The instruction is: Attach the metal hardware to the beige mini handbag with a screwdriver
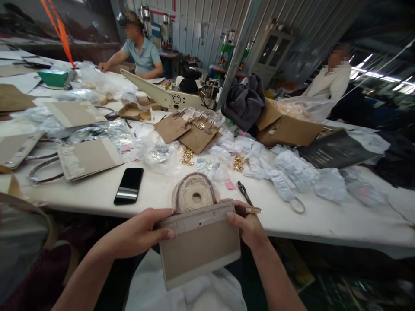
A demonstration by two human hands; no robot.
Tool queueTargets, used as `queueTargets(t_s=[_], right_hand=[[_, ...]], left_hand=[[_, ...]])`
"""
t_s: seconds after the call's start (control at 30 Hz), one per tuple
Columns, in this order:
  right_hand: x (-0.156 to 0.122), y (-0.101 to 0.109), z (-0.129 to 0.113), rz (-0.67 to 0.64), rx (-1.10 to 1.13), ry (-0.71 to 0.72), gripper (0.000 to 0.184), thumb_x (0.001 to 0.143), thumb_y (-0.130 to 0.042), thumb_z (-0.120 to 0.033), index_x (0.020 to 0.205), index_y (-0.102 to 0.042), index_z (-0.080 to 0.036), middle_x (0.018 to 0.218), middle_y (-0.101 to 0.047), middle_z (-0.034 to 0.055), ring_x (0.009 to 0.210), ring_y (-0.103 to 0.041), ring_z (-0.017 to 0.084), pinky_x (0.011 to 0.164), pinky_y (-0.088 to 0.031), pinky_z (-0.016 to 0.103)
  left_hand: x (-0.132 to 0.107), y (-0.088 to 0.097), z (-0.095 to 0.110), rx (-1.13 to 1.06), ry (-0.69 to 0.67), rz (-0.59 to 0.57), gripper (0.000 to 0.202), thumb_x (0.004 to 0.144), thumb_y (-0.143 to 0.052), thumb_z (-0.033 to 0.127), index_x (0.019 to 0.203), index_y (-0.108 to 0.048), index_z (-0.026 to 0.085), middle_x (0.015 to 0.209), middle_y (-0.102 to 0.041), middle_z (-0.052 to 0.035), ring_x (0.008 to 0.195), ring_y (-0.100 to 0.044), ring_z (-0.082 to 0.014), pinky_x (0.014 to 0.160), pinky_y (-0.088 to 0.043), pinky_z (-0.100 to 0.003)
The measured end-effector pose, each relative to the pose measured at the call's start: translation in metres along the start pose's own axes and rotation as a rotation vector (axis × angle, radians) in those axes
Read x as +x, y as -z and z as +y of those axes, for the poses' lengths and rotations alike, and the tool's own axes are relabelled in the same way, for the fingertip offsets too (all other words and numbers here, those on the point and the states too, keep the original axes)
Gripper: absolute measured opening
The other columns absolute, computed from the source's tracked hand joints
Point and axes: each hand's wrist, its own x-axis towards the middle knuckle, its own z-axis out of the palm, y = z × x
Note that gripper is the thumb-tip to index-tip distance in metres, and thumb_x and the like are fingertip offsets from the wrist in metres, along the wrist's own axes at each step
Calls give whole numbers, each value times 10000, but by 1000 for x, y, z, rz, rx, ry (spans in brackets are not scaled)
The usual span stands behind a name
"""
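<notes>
Both hands are on a flat beige pouch (199, 246) held over the lap, just in front of the near edge of the white surface (324, 220). The left hand (142, 231) grips its left edge with the thumb lying across the front near the top corner, and the right hand (248, 224) clamps the upper right corner, thumb on the front, fingers behind. The pouch has a paler band along the top and a darker tan body (it tilts a bit, lower left corner toward the camera). Right behind it, at the surface's edge, a spool of cream thread (193, 194) stands on its side with the hole facing us. A black phone (129, 185) lies face up to the left of the spool, and a small black-handled tool (244, 191) lies to its right, near the right hand. Further left is another flat beige piece (90, 157) like the one being held. Past the spool there's a mess of clear plastic bags, little piles of gold hardware (187, 155), and a couple of brown card-like pieces with clear handles (191, 129). To the right, a heap of white wrapped bundles (292, 170) and an open cardboard box (285, 127) with a dark grey garment (244, 101) beside it. Two other people sit at the far side, one in a light blue shirt (144, 54) at the back left, one in a pale shirt (330, 82) at the back right.
</notes>
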Motion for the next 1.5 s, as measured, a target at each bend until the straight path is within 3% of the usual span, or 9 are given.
queueTargets(t_s=[0.13, 0.3, 0.5, 0.63, 0.77, 0.93, 1.1, 1.27, 1.5], right_hand=[[12, 4, 6, -99, -49, -41, 361, 863, -940, -470, 1075, -825, -201, 1013, -815, 88, 916, -741, 281, 834, -604, 378], [43, 10, 0, -19, -89, 11, 391, 830, -964, -464, 1091, -844, -198, 1052, -819, 86, 975, -728, 276, 883, -585, 354], [85, 3, -6, 69, -224, 11, 425, 721, -974, -511, 949, -857, -171, 974, -803, 79, 921, -693, 271, 809, -548, 350], [98, 2, 6, 29, -326, -38, 394, 762, -909, -509, 930, -861, -157, 941, -798, 82, 884, -678, 263, 791, -515, 353], [101, 6, 13, -14, -388, -33, 354, 797, -861, -490, 924, -865, -160, 894, -775, 68, 845, -652, 243, 749, -482, 334], [102, 7, 13, 17, -511, -29, 331, 807, -826, -494, 878, -857, -172, 720, -667, 19, 727, -578, 202, 669, -429, 312], [104, 8, 19, 129, -565, 31, 385, 716, -888, -511, 899, -846, -175, 927, -743, 70, 844, -642, 232, 707, -473, 307], [100, 5, 22, 29, -346, -140, 501, 723, -903, -537, 1049, -834, -163, 828, -744, 46, 719, -601, 199, 609, -411, 279], [96, 2, 22, 26, -311, -43, 567, 760, -882, -440, 1265, -765, -211, 1093, -811, 68, 954, -716, 258, 792, -538, 323]], left_hand=[[18, -4, -4, 133, 33, -96, 523, 797, -787, 650, 1063, -781, 201, 758, -691, -42, 747, -684, -262, 593, -535, -293], [52, -2, -3, 334, 68, -264, 370, 912, -689, 539, 1040, -749, 198, 789, -690, -18, 645, -631, -204, 542, -452, -274], [92, -6, -20, 697, -11, -92, 237, 953, -625, 417, 1028, -708, 209, 851, -717, -61, 825, -682, -265, 704, -422, -335], [99, -10, -43, 826, 66, -104, 293, 994, -599, 434, 1176, -676, 217, 1013, -742, -111, 941, -700, -307, 801, -438, -375], [96, -12, -57, 774, 82, -60, 368, 1010, -578, 464, 1285, -615, 222, 1135, -714, -130, 964, -690, -307, 819, -456, -387], [103, -15, -62, 569, 53, -60, 360, 920, -628, 377, 1246, -653, 226, 1162, -691, -112, 1022, -661, -293, 918, -489, -408], [110, -18, -67, 418, 22, -5, 369, 796, -697, 364, 1133, -743, 221, 1172, -711, -93, 1063, -646, -287, 978, -494, -409], [107, -14, -67, 382, 36, 23, 387, 775, -733, 456, 1066, -791, 208, 959, -751, -51, 869, -646, -254, 826, -495, -368], [107, -2, -62, 414, 15, -38, 471, 758, -735, 533, 1075, -798, 189, 908, -744, -55, 890, -670, -274, 829, -490, -369]])
